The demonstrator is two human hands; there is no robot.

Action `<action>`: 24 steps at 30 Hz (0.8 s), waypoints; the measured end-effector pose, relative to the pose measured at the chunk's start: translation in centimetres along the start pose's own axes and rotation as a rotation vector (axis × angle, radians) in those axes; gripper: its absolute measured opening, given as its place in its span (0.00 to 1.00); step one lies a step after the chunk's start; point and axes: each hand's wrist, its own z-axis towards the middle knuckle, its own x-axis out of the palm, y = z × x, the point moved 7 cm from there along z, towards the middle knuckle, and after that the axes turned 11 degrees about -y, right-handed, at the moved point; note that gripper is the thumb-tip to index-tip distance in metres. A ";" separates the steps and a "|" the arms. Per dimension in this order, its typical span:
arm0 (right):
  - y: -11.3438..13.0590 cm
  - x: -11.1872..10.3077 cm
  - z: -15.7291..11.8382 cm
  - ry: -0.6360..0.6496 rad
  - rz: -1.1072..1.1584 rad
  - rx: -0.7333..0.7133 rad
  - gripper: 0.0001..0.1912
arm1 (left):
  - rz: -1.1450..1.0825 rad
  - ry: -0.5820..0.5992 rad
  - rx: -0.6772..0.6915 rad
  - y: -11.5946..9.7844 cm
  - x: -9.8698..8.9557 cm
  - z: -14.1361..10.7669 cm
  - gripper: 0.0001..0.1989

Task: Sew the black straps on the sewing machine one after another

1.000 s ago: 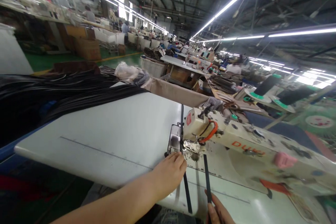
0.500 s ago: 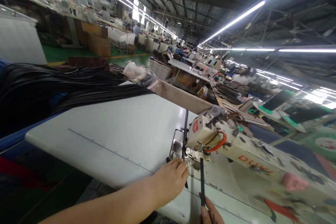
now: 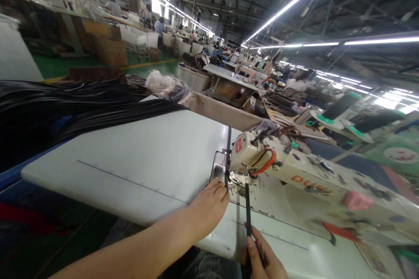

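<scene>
My left hand lies at the near side of the sewing machine's needle area, fingers curled and closed on a narrow black strip. That strip runs away from me past the left side of the machine head, over the metal plate. Lower right, my right hand pinches a second black strip between thumb and fingers. This one stands up from the hand, and its far end is close to the needle area. The left fingertips are partly hidden from view.
Long black strips lie heaped over the white table's far left edge. A printed ruler crosses the tabletop. The machine arm fills the right side, with a pink block on it. Thread cones stand behind.
My left hand has moved slightly forward along its strip, and the strip's tail below that hand no longer shows. My right hand has come further into view, still holding its strip. The camera view has shifted.
</scene>
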 end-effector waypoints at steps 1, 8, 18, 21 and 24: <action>-0.2 0.1 -0.1 -0.003 0.005 0.010 0.41 | -0.020 -0.003 -0.023 0.3 0.0 0.0 0.14; -1.4 1.1 -0.9 -0.021 0.075 0.063 0.41 | -0.175 0.003 -0.162 2.4 1.1 0.2 0.18; -0.2 1.2 -0.9 0.065 0.135 0.074 0.33 | -0.210 0.107 -0.279 3.6 1.6 0.9 0.18; 0.0 1.5 -0.8 0.108 0.144 0.055 0.32 | -0.291 0.099 -0.327 4.5 1.6 1.4 0.15; 0.5 1.8 -0.7 0.164 0.130 0.033 0.32 | -0.304 0.107 -0.382 6.2 1.9 2.8 0.12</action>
